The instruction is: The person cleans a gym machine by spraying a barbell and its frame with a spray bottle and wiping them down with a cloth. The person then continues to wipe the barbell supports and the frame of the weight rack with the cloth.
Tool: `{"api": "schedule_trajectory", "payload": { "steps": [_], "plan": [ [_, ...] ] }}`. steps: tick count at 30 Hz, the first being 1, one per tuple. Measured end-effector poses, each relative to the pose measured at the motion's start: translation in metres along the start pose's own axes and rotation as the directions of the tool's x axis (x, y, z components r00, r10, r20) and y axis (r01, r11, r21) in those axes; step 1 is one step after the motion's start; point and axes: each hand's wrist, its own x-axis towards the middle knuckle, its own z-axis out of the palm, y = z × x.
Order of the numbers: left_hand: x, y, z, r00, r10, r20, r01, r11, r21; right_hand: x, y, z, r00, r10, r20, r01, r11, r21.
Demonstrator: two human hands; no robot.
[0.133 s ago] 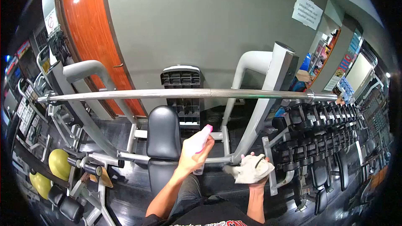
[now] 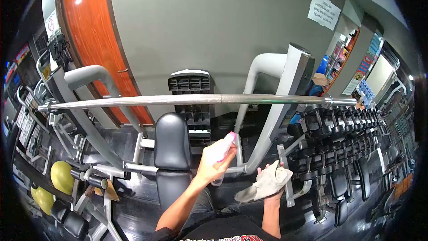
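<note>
My left hand (image 2: 207, 164) is wrapped round a spray bottle (image 2: 228, 143) with a whitish head and pink trim. Its pink nozzle points up and to the right, and the clear lower part shows beneath the hand. A pale grey-beige cloth (image 2: 271, 182) lies bunched over my right hand (image 2: 273, 197), with one end hanging to the left. Some fingertips show behind the cloth; the rest of the grip is covered. Beyond both hands, a metal barbell bar (image 2: 196, 100) spans the rack. The black padded bench (image 2: 172, 140) stands to the left of my left hand.
Grey rack uprights (image 2: 278, 107) rise on both sides. A dumbbell rack (image 2: 339, 143) stands at the right. Yellow exercise balls (image 2: 62, 176) and a padded machine (image 2: 91, 180) are at the left. Against the wall is a black plastic stand (image 2: 191, 82), near an orange-brown door (image 2: 91, 40).
My left hand has moved slightly right and up in view with the spray bottle. The cloth's loose end now reaches farther left and lower; the view has shifted slightly.
</note>
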Motion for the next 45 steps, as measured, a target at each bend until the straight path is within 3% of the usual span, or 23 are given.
{"api": "schedule_trajectory", "payload": {
  "steps": [1,2,5,7,9,11,13,14,17,18,19,22,23,24,25,26,27,29,33,35,39,43,45],
  "plan": [
    [0.002,0.002,0.003,0.999,-0.005,0.048,0.005,1.0,0.0,-0.001,0.0,0.0,0.99,0.009,-0.143,-0.021,0.997,-0.078],
    [0.004,0.005,0.009,0.999,0.01,0.035,-0.008,0.998,-0.056,0.002,-0.004,0.005,0.944,0.128,-0.305,-0.051,0.967,0.248],
    [0.007,0.011,0.014,0.998,0.025,0.064,-0.022,0.998,-0.053,0.009,-0.001,0.015,0.873,0.185,-0.451,-0.127,0.98,0.155],
    [0.005,0.007,0.016,0.998,0.042,0.036,-0.04,0.997,-0.061,0.015,-0.001,0.046,0.876,0.225,-0.427,-0.143,0.966,0.215],
    [0.001,0.013,0.009,0.994,0.093,-0.052,-0.094,0.995,-0.024,0.023,0.002,0.058,0.902,0.252,-0.35,-0.226,0.967,0.115],
    [-0.008,0.012,-0.005,0.999,0.036,0.039,-0.037,0.999,0.019,0.034,0.005,0.073,0.923,0.28,-0.265,-0.267,0.96,0.084],
    [-0.019,0.009,-0.011,0.989,0.093,-0.113,-0.103,0.992,-0.079,0.05,0.013,0.082,0.946,0.251,-0.204,-0.259,0.966,-0.013],
    [-0.025,0.007,-0.019,0.992,0.078,-0.099,-0.085,0.994,-0.066,0.057,0.019,0.09,0.955,0.2,-0.218,-0.232,0.964,-0.131],
    [-0.043,0.013,-0.037,0.986,0.102,-0.131,-0.087,0.989,0.117,0.09,0.049,0.129,0.997,-0.064,-0.054,0.034,0.895,-0.444],
    [-0.048,0.02,-0.045,0.973,0.2,-0.111,-0.159,0.941,0.299,0.1,0.061,0.145,0.985,-0.168,0.027,0.161,0.867,-0.471],
    [-0.061,0.01,-0.048,0.984,0.048,-0.173,-0.028,0.993,0.115,0.111,0.074,0.162,0.957,-0.268,0.11,0.287,0.826,-0.485],
    [-0.083,0.007,-0.056,0.969,-0.039,-0.246,0.03,0.999,-0.041,0.142,0.108,0.224,0.728,-0.51,0.459,0.686,0.545,-0.482],
    [-0.09,0.003,-0.061,0.965,-0.042,-0.258,0.049,0.999,0.021,0.162,0.125,0.223,0.552,-0.538,0.637,0.816,0.19,-0.546],
    [-0.095,0.001,-0.065,0.962,-0.044,-0.269,0.068,0.994,0.082,0.172,0.133,0.247,0.374,-0.486,0.79,0.898,-0.024,-0.44],
    [-0.098,0.0,-0.066,0.961,-0.044,-0.272,0.069,0.994,0.084,0.175,0.144,0.267,0.445,-0.362,0.819,0.881,0.015,-0.472],
    [-0.1,0.0,-0.066,0.955,-0.051,-0.29,0.066,0.997,0.04,0.183,0.156,0.28,0.445,-0.111,0.889,0.866,-0.197,-0.459],
    [-0.103,-0.001,-0.066,0.949,-0.06,-0.308,0.062,0.998,-0.004,0.193,0.183,0.271,0.447,0.046,0.893,0.865,-0.274,-0.419],
    [-0.11,-0.006,-0.067,0.951,-0.07,-0.303,0.07,0.997,-0.009,0.195,0.199,0.271,0.482,0.142,0.865,0.827,-0.399,-0.396],
    [-0.114,-0.013,-0.064,0.943,-0.115,-0.312,0.113,0.993,-0.023,0.199,0.19,0.257,0.373,0.156,0.915,0.848,-0.456,-0.268],
    [-0.113,-0.014,-0.065,0.945,-0.111,-0.308,0.106,0.994,-0.033,0.2,0.181,0.253,0.258,0.126,0.958,0.908,-0.371,-0.196],
    [-0.111,-0.009,-0.067,0.944,-0.121,-0.307,0.12,0.993,-0.022,0.199,0.158,0.241,0.201,0.132,0.971,0.91,-0.391,-0.136],
    [-0.116,-0.021,-0.071,0.947,-0.114,-0.301,0.129,0.991,0.03,0.201,0.128,0.226,0.216,0.176,0.96,0.89,-0.439,-0.12],
    [-0.115,-0.015,-0.067,0.938,-0.169,-0.302,0.155,0.985,-0.069,0.202,0.108,0.215,0.23,0.188,0.955,0.881,-0.457,-0.123]
  ]
}}
